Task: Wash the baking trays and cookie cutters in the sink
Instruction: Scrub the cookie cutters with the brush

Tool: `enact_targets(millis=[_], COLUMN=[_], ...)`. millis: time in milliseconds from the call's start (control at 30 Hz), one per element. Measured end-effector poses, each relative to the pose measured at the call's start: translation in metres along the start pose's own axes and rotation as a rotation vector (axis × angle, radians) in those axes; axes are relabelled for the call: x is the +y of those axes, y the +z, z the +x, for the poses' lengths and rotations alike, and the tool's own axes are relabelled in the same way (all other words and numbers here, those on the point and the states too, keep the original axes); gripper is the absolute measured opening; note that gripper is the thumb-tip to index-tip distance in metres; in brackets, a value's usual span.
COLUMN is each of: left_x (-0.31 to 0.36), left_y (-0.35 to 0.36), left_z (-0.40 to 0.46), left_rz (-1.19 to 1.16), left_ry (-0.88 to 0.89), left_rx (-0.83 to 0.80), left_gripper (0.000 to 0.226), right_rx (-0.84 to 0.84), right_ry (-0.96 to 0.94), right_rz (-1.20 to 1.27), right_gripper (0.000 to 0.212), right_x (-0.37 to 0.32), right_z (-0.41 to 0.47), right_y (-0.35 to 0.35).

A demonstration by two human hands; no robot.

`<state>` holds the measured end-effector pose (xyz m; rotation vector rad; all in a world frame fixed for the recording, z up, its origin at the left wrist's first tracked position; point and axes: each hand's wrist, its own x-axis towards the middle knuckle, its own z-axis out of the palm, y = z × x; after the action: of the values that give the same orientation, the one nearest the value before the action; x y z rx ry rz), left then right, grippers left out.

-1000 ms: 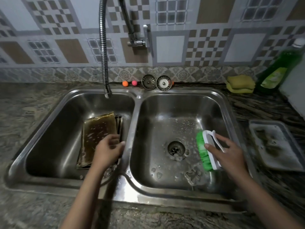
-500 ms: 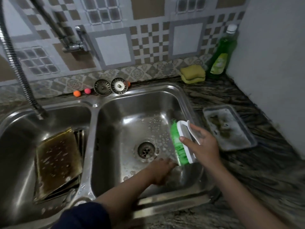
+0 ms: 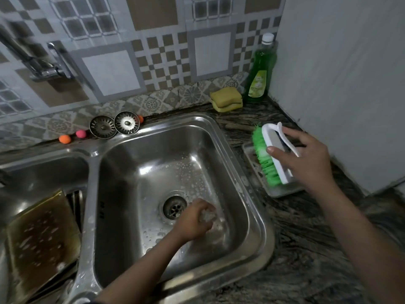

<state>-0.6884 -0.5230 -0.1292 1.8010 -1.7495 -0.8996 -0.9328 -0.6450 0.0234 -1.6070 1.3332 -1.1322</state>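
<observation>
While my left hand (image 3: 195,218) reaches down into the right basin (image 3: 221,163) of the steel sink, its fingers are curled round a small, pale, wet thing beside the drain (image 3: 174,207); it is too blurred for me to say whether it is a cookie cutter. Off to my near left, in the left basin (image 3: 43,170), a browned baking tray (image 3: 41,235) lies tilted on top of other trays, flecked with suds. My right hand (image 3: 306,159) is over the dark stone worktop (image 3: 306,249) to the right of the sink, its grip closed on the white handle of a green-bristled scrub brush (image 3: 271,154), thumb on the near side and fingers over the top. That brush hangs above a soiled metal baking tray (image 3: 280,193) lying flat on the worktop; whether the bristles touch it I cannot tell. Farther back, on the ledge behind the sink, two metal sink strainers (image 3: 114,126) lean against the tiled wall, with an orange ball (image 3: 64,139) and a pink ball (image 3: 81,134) to their left. In the far corner lie stacked yellow sponges (image 3: 225,99), and just beside them stands a green dish soap bottle (image 3: 260,69).
</observation>
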Motion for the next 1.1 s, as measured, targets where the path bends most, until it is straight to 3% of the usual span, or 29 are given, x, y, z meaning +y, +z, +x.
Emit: enact_targets(millis=[233,533,767,867,967,1100], left_x=[0.034,0.043,0.053,0.061,0.066,0.057], left_y=[-0.031,-0.040,-0.046,-0.043,-0.040,-0.043], left_z=[-0.013,-0.032,-0.039,-0.038,-0.040,-0.056], left_rz=[-0.738,-1.001,-1.205,-1.272,-1.361,-1.376], left_ry=[-0.144,-0.241,-0.278,-0.290,-0.309,-0.311], left_rx=[0.256,0.293,0.260,0.263,0.308,0.352], left_gripper=[0.024,0.023,0.030,0.026,0.017,0.022], right_rx=[-0.125,-0.164,-0.092,-0.267,-0.450,-0.423], right_ry=[0.025,0.027,0.000,0.098,0.102,0.144], right_rz=[-0.351,-0.450,-0.154,0.117,0.233,0.286], right_gripper=[0.067,0.071,0.061,0.060,0.062,0.057], right_x=[0.033,0.040,-0.019,-0.038,-0.036,-0.012], right_z=[0.027,0.029,0.004,-0.033,-0.072,-0.091], right_y=[0.005,0.012,0.014,0.046,0.090,0.130])
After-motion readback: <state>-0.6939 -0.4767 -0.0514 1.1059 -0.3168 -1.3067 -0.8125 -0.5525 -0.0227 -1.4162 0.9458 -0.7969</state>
